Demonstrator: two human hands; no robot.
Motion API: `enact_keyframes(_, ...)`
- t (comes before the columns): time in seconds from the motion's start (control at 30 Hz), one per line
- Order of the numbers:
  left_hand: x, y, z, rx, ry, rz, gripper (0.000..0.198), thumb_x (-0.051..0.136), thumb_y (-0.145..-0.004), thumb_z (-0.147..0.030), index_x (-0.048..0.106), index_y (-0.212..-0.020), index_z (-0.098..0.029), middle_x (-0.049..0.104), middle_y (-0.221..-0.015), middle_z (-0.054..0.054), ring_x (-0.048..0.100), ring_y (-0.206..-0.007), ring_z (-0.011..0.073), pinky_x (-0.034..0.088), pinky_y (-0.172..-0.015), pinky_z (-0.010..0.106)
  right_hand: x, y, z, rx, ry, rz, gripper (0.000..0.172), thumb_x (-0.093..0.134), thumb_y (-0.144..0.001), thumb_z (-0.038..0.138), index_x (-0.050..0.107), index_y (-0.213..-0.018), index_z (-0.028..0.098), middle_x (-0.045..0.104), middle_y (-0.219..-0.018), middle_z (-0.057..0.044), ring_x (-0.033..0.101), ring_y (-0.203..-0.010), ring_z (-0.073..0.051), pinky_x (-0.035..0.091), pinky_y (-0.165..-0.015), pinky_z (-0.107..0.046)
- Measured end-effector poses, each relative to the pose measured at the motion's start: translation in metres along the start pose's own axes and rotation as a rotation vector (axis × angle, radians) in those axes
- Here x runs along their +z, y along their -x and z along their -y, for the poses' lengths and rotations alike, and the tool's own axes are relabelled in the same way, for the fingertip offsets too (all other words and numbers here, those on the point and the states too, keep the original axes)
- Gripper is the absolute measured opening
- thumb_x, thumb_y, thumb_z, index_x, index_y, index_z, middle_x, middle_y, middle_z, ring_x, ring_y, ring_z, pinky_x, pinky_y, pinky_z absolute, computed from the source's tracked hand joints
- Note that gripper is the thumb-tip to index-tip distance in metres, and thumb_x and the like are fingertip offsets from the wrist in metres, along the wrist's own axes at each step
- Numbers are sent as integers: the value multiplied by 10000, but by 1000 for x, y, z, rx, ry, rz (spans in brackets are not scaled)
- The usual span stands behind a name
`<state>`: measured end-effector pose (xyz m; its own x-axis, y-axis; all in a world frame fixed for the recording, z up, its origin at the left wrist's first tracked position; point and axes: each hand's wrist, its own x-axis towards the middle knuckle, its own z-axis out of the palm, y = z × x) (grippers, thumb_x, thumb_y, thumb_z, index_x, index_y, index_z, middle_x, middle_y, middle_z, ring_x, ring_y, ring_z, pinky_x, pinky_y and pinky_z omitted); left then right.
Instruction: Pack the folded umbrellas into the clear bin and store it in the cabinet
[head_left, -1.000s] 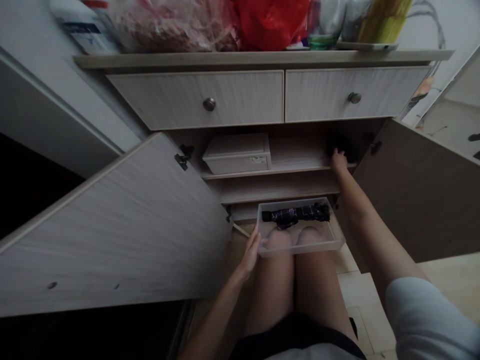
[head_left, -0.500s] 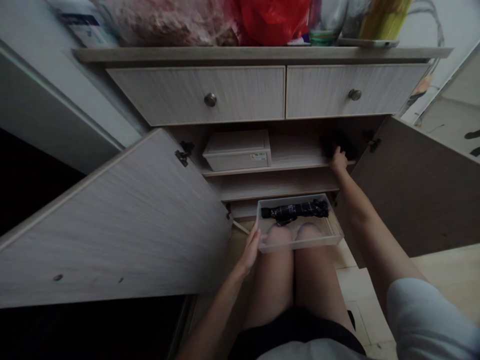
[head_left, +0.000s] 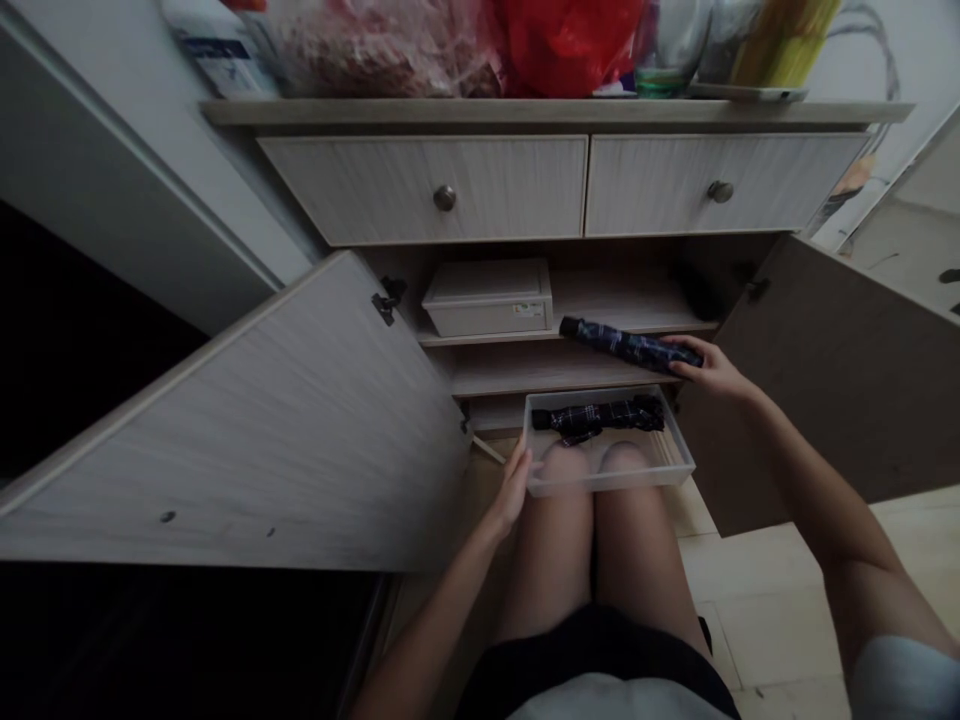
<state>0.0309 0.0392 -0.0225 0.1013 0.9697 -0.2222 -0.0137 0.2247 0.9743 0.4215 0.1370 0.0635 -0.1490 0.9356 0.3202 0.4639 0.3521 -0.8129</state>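
A folded dark plaid umbrella [head_left: 626,345] is in my right hand [head_left: 709,368], gripped at its right end, with its black handle pointing left. It hovers in front of the cabinet shelf, above a clear plastic tray [head_left: 611,482]. The tray rests on my knees, and my left hand [head_left: 514,482] holds its left side. Inside the tray, along the far wall, lies a second folded plaid umbrella [head_left: 600,415].
Both cabinet doors stand open, the left door [head_left: 247,430] and the right door [head_left: 817,390]. A lidded white box [head_left: 491,300] sits on the upper shelf, with a dark object [head_left: 697,290] at its right end. Bags and bottles crowd the cabinet top [head_left: 525,112].
My right hand has come out of the upper shelf's right side, bringing an umbrella forward over the tray. My left hand still holds the tray. The view has shifted slightly.
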Motion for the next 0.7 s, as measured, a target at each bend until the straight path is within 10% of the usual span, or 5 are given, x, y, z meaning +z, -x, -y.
enact_keyframes(0.3,3,-1,-2,68,-59,-15,708,534,-928,-587,451,-1525,-216,330,-1640,66,210,-1548,275,215,-1258,405,27,39,33,-113,139,522,458,662,-851,350,643,-1273,173,687,-1209,-119,652,-1096,-257,517,-981,-411)
enact_keyframes(0.7,2,2,-9,43,-66,0,806,554,-891,-649,393,-1560,-230,291,-1653,49,280,-1522,314,332,-1207,427,65,49,25,-179,609,574,471,675,-751,159,654,-1219,109,690,-1146,-176,657,-1078,-293,507,-956,-397)
